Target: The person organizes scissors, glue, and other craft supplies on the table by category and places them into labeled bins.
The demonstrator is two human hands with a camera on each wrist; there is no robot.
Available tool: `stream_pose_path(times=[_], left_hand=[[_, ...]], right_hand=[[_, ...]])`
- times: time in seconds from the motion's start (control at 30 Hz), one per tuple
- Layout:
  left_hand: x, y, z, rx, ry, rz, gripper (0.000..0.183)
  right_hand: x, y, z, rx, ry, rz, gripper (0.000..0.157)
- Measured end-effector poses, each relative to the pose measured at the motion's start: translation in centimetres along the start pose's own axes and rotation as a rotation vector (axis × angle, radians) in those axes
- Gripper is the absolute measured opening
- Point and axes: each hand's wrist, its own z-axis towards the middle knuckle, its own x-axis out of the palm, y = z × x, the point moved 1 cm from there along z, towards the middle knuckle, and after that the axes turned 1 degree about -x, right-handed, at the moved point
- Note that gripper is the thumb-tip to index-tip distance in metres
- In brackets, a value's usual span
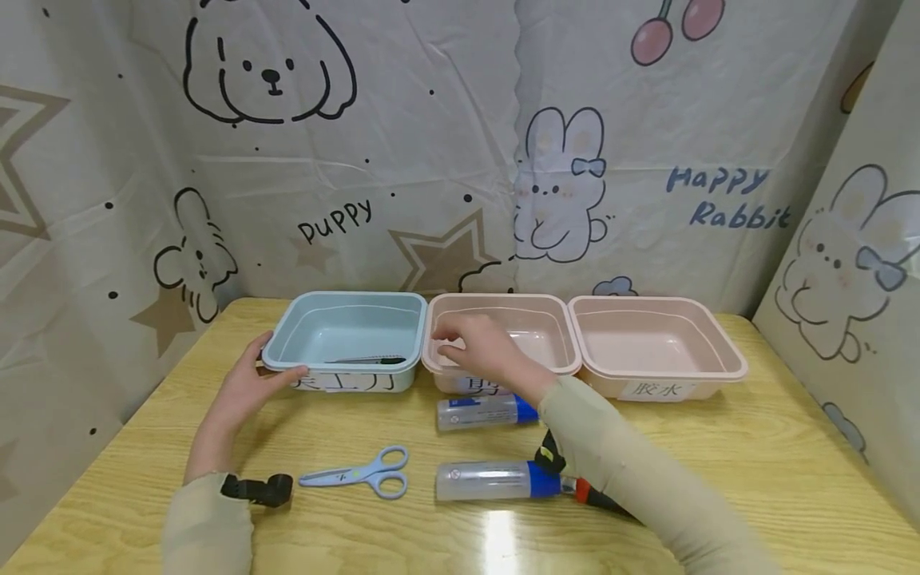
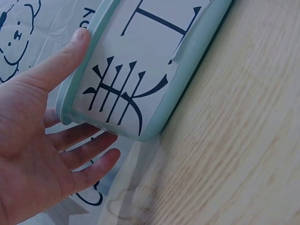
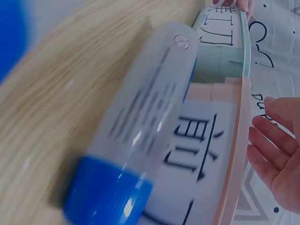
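My left hand (image 1: pixel 247 383) holds the left corner of the light blue bin (image 1: pixel 345 299), thumb along the front rim and fingers at its side. Inside that bin lies a dark, slim utility knife (image 1: pixel 388 359). Above the middle pink bin (image 1: pixel 503 301) hovers my right hand (image 1: pixel 477 343), fingers loosely bent and nothing visible between them. In the right wrist view, a clear glue bottle with a blue cap (image 3: pixel 110 192) lies before the middle bin's label.
Blue scissors (image 1: pixel 355 475) and another blue-capped glue bottle (image 1: pixel 485 481) lie nearer the front. A red and black handle (image 1: pixel 600 497) is partly under the right sleeve. To the right stands another pink bin (image 1: pixel 657 303). A printed cloth (image 1: pixel 431 160) hangs behind.
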Motion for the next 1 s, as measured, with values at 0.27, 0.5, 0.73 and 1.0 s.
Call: stream_pose_path(times=[0.27, 0.5, 0.73, 1.0], left_hand=[[-0.1, -0.1, 0.0, 0.002, -0.002, 0.000, 0.098], [-0.1, -0.4, -0.2, -0.004, 0.005, -0.009, 0.099], [0.0, -0.3, -0.2, -0.011, 0.001, -0.014, 0.099], [0.1, -0.1, 0.0, 0.007, -0.006, 0.001, 0.097]], right_hand=[[-1.4, -1.3, -2.9, 0.019, 0.020, -0.022, 0.020], [-3.0, -2.3, -6.2, 0.031, 0.019, -0.049, 0.018], [-4.2, -3.5, -9.9, 0.098, 0.096, -0.060, 0.020], [-4.6, -4.5, -13.8, 0.065, 0.231, -0.125, 0.029]])
